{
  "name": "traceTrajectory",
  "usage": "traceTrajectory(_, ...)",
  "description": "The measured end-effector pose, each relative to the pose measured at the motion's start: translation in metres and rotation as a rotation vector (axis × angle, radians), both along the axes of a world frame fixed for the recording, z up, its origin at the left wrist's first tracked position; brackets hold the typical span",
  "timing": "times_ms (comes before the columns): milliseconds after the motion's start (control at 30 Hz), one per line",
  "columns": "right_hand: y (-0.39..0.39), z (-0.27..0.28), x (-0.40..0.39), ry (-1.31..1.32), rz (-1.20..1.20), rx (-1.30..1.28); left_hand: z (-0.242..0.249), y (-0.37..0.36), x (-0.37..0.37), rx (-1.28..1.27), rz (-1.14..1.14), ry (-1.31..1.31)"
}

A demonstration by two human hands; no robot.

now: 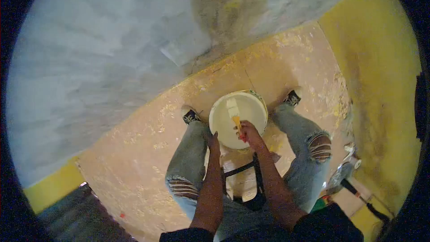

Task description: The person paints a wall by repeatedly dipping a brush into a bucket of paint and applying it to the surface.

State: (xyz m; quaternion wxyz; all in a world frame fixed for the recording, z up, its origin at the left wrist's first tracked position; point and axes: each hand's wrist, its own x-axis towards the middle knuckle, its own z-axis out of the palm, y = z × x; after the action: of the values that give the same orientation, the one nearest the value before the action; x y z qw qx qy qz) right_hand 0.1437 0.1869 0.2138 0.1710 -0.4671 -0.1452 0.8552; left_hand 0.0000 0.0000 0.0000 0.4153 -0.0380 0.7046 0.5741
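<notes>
A round white bucket [216,115] of pale cream paint [226,130] stands on the floor between my feet. My right hand [251,134] is closed around the handle of a paintbrush [235,115] above the bucket. The brush has a yellow and red handle, and its bristles, coated in pale paint, point away from me over the paint. At the near left side of the bucket, my left hand [213,141] grips the rim, thumb uppermost, its other fingers mostly hidden.
Ahead is a grey-white patchy wall [112,62] with a darker stain. A yellow wall [376,62] rises on the right. Yellow splashes mark the pinkish floor [134,166]. Dark straps [242,168] hang between my legs. Assorted items [345,175] lie at lower right, beside a corrugated dark sheet [85,215] at lower left.
</notes>
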Motion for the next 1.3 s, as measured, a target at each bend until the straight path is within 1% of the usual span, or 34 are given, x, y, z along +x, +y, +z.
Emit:
traceTrajectory(33, 0.009, -0.002, -0.017, -0.087, 0.067, 0.124, -0.027, -0.01, -0.019, -0.076, -0.06, 0.099)
traceTrajectory(67, 0.018, -0.004, -0.036, -0.177, 0.133, 0.245, -0.033, -0.014, -0.04, -0.15, -0.121, 0.2)
traceTrajectory(100, 0.006, -0.009, -0.068, -0.172, 0.146, 0.349, 0.042, -0.025, -0.078, -0.218, -0.155, 0.272)
traceTrajectory(133, 0.012, -0.017, -0.072, -0.266, 0.178, 0.495, 0.109, -0.018, -0.071, -0.295, -0.495, 0.388)
traceTrajectory(167, 0.025, -0.035, -0.095, -0.363, 0.254, 0.694, 0.18, 0.073, -0.109, -0.356, -0.83, 0.532)
traceTrajectory(200, 0.041, -0.057, -0.118, -0.467, 0.331, 0.901, 0.227, 0.108, -0.116, -0.346, -0.851, 0.549)
traceTrajectory(233, 0.044, -0.087, -0.147, -0.486, 0.294, 1.026, 0.271, 0.133, -0.124, -0.44, -0.923, 0.523)
traceTrajectory(267, 0.038, -0.115, -0.173, -0.51, 0.26, 1.139, 0.299, 0.148, -0.132, -0.544, -0.995, 0.487)
traceTrajectory(300, 0.04, -0.13, -0.195, -0.516, 0.236, 1.126, 0.309, 0.161, -0.139, -0.588, -1.075, 0.584)
traceTrajectory(367, 0.046, -0.155, -0.224, -0.918, 0.61, 1.394, 0.315, 0.182, -0.142, -0.64, -1.144, 0.726)
traceTrajectory(400, 0.052, -0.166, -0.232, -0.926, 0.604, 1.381, 0.305, 0.188, -0.146, -0.64, -1.159, 0.727)
traceTrajectory(467, 0.061, -0.191, -0.244, -0.921, 0.838, 1.536, 0.285, 0.194, -0.154, -0.904, -1.27, 0.532)
traceTrajectory(500, 0.059, -0.217, -0.252, -0.924, 0.846, 1.516, 0.278, 0.197, -0.154, -0.909, -1.286, 0.519)
traceTrajectory(533, 0.054, -0.253, -0.263, -0.965, 0.717, 1.466, 0.275, 0.203, -0.152, -0.867, -1.282, 0.39)
traceTrajectory(567, 0.052, -0.276, -0.269, -1.006, 0.587, 1.418, 0.273, 0.21, -0.149, -0.819, -1.272, 0.264)
traceTrajectory(600, 0.052, -0.278, -0.271, -1.005, 0.593, 1.406, 0.273, 0.218, -0.141, -0.815, -1.294, 0.371)
traceTrajectory(633, 0.053, -0.272, -0.274, -0.957, 0.51, 1.269, 0.277, 0.225, -0.136, -0.822, -1.298, 0.366)
traceTrajectory(667, 0.056, -0.264, -0.278, -0.903, 0.426, 1.131, 0.284, 0.233, -0.133, -0.771, -1.284, 0.391)
traceTrajectory(700, 0.06, -0.263, -0.283, -0.898, 0.425, 1.126, 0.289, 0.238, -0.13, -0.716, -1.268, 0.418)
traceTrajectory(767, 0.067, -0.266, -0.291, -0.868, 0.721, 1.212, 0.292, 0.243, -0.124, -0.697, -1.256, 0.425)
traceTrajectory(800, 0.065, -0.269, -0.296, -0.867, 0.72, 1.207, 0.294, 0.245, -0.122, -0.671, -1.244, 0.429)
traceTrajectory(867, 0.06, -0.272, -0.307, -0.865, 0.447, 1.049, 0.3, 0.248, -0.117, -0.698, -1.254, 0.443)
traceTrajectory(933, 0.068, -0.248, -0.302, -0.832, 0.451, 1.075, 0.302, 0.247, -0.119, -0.724, -1.258, 0.459)
traceTrajectory(1000, 0.076, -0.23, -0.296, -0.803, 0.452, 1.11, 0.301, 0.245, -0.123, -0.69, -1.253, 0.48)
traceTrajectory(1067, 0.081, -0.218, -0.29, -0.893, 0.398, 1.173, 0.3, 0.243, -0.126, -0.695, -1.245, 0.477)
traceTrajectory(1100, 0.088, -0.198, -0.283, -0.893, 0.399, 1.181, 0.299, 0.242, -0.127, -0.703, -1.242, 0.475)
traceTrajectory(1167, 0.104, -0.14, -0.263, -0.843, 0.219, 1.057, 0.295, 0.236, -0.132, -0.647, -1.206, 0.504)
traceTrajectory(1200, 0.109, -0.128, -0.258, -0.843, 0.221, 1.064, 0.296, 0.233, -0.133, -0.599, -1.176, 0.53)
traceTrajectory(1267, 0.118, -0.11, -0.247, -0.747, 0.075, 1.048, 0.302, 0.234, -0.136, -0.587, -1.162, 0.562)
traceTrajectory(1300, 0.123, -0.093, -0.24, -0.748, 0.076, 1.054, 0.305, 0.234, -0.137, -0.58, -1.151, 0.593)
